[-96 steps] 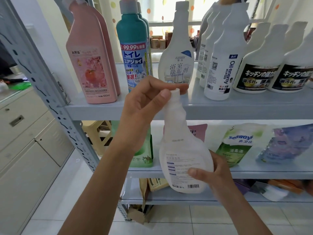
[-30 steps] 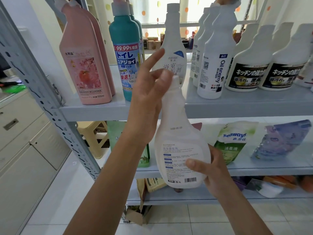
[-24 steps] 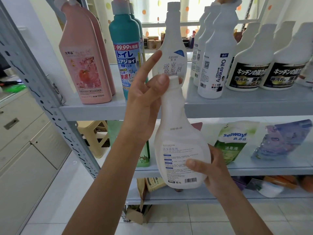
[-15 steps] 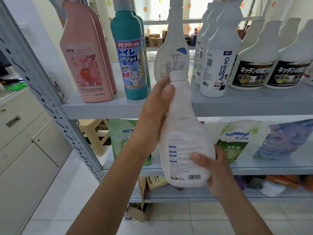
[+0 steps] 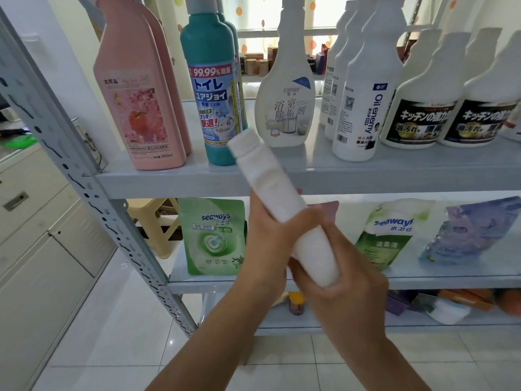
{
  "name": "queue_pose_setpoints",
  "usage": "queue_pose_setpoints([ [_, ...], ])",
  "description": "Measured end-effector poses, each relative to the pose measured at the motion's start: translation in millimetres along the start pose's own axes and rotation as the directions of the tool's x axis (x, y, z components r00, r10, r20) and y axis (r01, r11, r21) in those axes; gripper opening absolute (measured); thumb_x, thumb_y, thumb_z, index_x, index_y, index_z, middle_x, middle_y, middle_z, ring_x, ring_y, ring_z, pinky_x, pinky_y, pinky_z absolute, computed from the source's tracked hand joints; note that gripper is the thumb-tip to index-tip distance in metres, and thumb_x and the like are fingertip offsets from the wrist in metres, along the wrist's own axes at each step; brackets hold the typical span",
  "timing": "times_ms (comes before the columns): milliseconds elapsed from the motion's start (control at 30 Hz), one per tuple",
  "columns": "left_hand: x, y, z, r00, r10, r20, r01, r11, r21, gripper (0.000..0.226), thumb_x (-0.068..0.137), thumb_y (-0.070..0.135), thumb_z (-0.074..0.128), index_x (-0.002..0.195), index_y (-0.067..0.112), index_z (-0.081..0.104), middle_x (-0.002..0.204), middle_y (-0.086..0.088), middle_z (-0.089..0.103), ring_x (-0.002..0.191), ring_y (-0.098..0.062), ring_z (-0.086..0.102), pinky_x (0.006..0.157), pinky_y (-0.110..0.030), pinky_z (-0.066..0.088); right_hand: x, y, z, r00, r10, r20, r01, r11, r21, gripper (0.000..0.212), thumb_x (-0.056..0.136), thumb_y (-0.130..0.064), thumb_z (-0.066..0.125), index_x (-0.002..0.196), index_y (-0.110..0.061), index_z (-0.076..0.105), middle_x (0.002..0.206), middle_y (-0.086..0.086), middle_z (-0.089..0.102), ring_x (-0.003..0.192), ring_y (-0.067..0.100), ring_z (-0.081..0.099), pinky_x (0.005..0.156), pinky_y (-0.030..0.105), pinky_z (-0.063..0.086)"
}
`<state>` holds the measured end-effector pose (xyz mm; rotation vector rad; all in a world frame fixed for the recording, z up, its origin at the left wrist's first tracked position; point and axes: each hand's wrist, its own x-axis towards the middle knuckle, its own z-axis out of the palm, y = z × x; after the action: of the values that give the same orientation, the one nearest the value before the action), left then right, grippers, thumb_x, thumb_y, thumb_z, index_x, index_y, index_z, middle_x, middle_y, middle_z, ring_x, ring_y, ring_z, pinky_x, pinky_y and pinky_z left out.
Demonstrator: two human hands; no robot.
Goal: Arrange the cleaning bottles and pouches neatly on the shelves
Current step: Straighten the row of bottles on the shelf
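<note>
A: Where is the white cleaning bottle sitting?
B: Tilting in front of the upper shelf, left hand and right hand fingers wrapping it.
A: Handling?
B: Probably light, stiff and slick; gripping the wide base is looking safest.

The upper shelf carries upright bottles; the lower shelf holds pouches.

held bottle before upper shelf | pouches on shelf below | cabinet left
</note>
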<state>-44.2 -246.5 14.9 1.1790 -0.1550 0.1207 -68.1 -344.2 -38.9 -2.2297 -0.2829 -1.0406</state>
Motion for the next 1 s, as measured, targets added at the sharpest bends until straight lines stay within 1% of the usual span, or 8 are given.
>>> queue_pose_setpoints([
  [67, 4.7, 1.1, -12.8, 0.999, 0.040, -0.020, -0.043, 0.987, -0.153, 0.043, 0.061, -0.002, 0.064, 0.101, 0.013, 0.057, 0.089, -0.007, 0.061, 0.075, -0.017, 0.061, 0.065, -0.031, 0.054, 2.6, 4.7, -8.4, 0.981, -0.057, 0.187, 0.031, 0.990, 0.141, 0.071, 0.070, -0.051, 0.068, 0.131, -0.018, 0.055, 0.127, -0.004, 0.062, 0.108, 0.008, 0.061, 0.087, 0.022, 0.050],
  [167, 11.0, 6.4, -34.5, 0.989, 0.077, 0.128, -0.038, 0.958, -0.284, 0.036, 0.053, 0.004, 0.060, 0.088, 0.013, 0.061, 0.092, -0.009, 0.061, 0.088, -0.023, 0.060, 0.077, -0.041, 0.054, 19.9, 16.6, -18.9, 0.818, 0.045, 0.574, -0.425, 0.720, 0.549, 0.086, 0.058, -0.069, 0.072, 0.134, -0.040, 0.045, 0.132, -0.025, 0.051, 0.123, -0.005, 0.047, 0.097, 0.017, 0.043],
  [267, 16.5, 13.7, -43.9, 0.927, 0.077, 0.368, 0.104, 0.889, -0.447, 0.043, 0.055, 0.006, 0.071, 0.096, 0.011, 0.059, 0.100, -0.007, 0.062, 0.103, -0.027, 0.057, 0.095, -0.048, 0.046, 37.8, 30.4, -17.0, 0.659, 0.012, 0.752, -0.708, 0.348, 0.614, 0.080, 0.046, -0.056, 0.087, 0.117, -0.029, 0.062, 0.116, -0.008, 0.067, 0.109, 0.009, 0.063, 0.082, 0.025, 0.054],
  [367, 17.6, 24.2, -44.8, 0.926, 0.054, 0.375, 0.088, 0.932, -0.352, 0.047, 0.065, 0.024, 0.081, 0.107, 0.011, 0.062, 0.113, -0.009, 0.065, 0.107, -0.024, 0.061, 0.095, -0.043, 0.050, 33.5, 25.6, -11.3, 0.581, -0.058, 0.812, -0.788, 0.209, 0.579, 0.067, 0.038, -0.037, 0.095, 0.099, -0.019, 0.072, 0.104, 0.013, 0.071, 0.095, 0.027, 0.069, 0.072, 0.030, 0.055],
  [600, 3.5, 35.7, -46.0, 0.999, 0.022, -0.042, -0.007, 0.944, 0.329, 0.067, 0.057, 0.037, 0.086, 0.115, 0.020, 0.056, 0.103, -0.007, 0.072, 0.093, -0.025, 0.071, 0.074, -0.043, 0.060, 31.3, 4.6, 17.1, 0.740, 0.234, 0.631, -0.670, 0.170, 0.723, 0.085, 0.026, -0.029, 0.097, 0.104, -0.016, 0.065, 0.102, 0.018, 0.070, 0.092, 0.032, 0.068, 0.067, 0.033, 0.057],
  [767, 0.7, 36.9, -55.1, 0.976, 0.097, -0.194, -0.011, 0.916, 0.402, 0.061, 0.047, 0.031, 0.083, 0.103, 0.017, 0.062, 0.089, 0.000, 0.075, 0.080, -0.018, 0.073, 0.069, -0.042, 0.060, 46.1, -0.8, 26.0, 0.735, 0.138, 0.664, -0.672, 0.279, 0.686, 0.077, 0.041, -0.019, 0.089, 0.110, -0.020, 0.057, 0.100, 0.011, 0.070, 0.089, 0.026, 0.070, 0.066, 0.033, 0.057],
  [900, 3.4, 42.0, -62.3, 0.943, 0.208, -0.261, -0.046, 0.855, 0.517, 0.047, 0.054, 0.024, 0.088, 0.094, 0.026, 0.064, 0.083, 0.011, 0.072, 0.072, -0.009, 0.070, 0.060, -0.028, 0.058, 84.5, 0.0, 27.4, 0.752, 0.030, 0.658, -0.589, 0.477, 0.652, 0.078, 0.048, -0.058, 0.083, 0.115, -0.028, 0.055, 0.115, -0.010, 0.064, 0.105, 0.009, 0.064, 0.075, 0.029, 0.057],
  [1000, 10.0, 47.0, -68.1, 0.929, 0.263, -0.261, -0.083, 0.834, 0.546, 0.042, 0.060, 0.012, 0.088, 0.093, 0.024, 0.065, 0.080, 0.008, 0.073, 0.070, -0.008, 0.070, 0.058, -0.024, 0.057, 120.1, 1.4, 32.4, 0.818, 0.095, 0.568, -0.527, 0.521, 0.672, 0.071, 0.055, -0.057, 0.070, 0.119, -0.033, 0.052, 0.127, -0.018, 0.052, 0.110, -0.012, 0.052, 0.082, 0.010, 0.047],
])
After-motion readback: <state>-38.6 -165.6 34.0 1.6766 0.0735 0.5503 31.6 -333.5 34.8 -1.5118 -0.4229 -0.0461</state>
